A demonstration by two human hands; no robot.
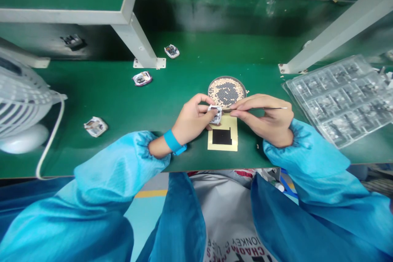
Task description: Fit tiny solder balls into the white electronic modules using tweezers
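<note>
My left hand (193,116) is closed on a small white device housing (215,115) with dark parts inside, its open side facing up. In my right hand (267,116) are thin metal tweezers (273,108), pinched between thumb and fingers, their tip reaching to the housing's right side. Just behind both hands sits a round grey dish (227,94) with many tiny beige pieces on its perforated base. Below the housing, a pale yellow backing sheet (235,133) bearing black adhesive pieces (221,136) lies on the green bench.
Similar housings lie apart on the bench: one at left (95,127), one purple-rimmed (142,78), one farther back (171,51). A clear compartment tray (340,94) with parts stands right. A fan (21,94) with a white cable stands left. Metal shelf legs (138,43) rise behind.
</note>
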